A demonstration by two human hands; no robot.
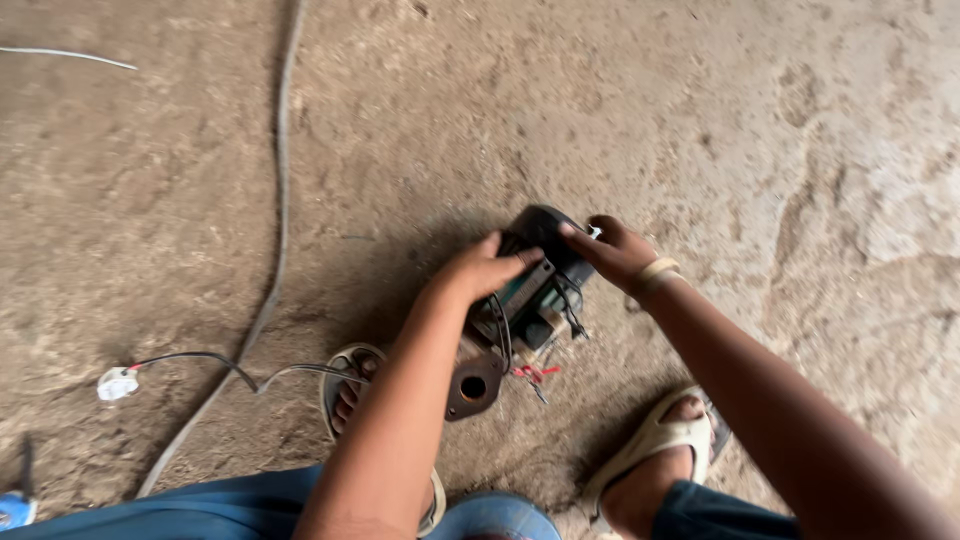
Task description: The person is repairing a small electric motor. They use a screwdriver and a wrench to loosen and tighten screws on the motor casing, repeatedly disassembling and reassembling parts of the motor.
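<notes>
- You are crouching over a small electric motor (528, 290), which is sitting on the dirt floor (700, 120) between your two feet.
- Your left hand (482, 270) is resting on the motor's near side, grip curled around the casing with fingers pressing on top.
- Your right hand (615, 250) is reaching to the motor's dark rounded end cap (545, 225); its grip is pressing together on a small pale part there, too small to identify.
- A rusty round flange (474, 385) is showing at the motor's near end, with loose red wires (535, 372) lying just beside it.
- A black cord (215, 358) is running left across the floor to a white plug (117, 383).
- A long grey cable (280, 200) is trailing over the floor well apart from the motor.
- Your right foot is wearing a pale sandal (655, 440).
</notes>
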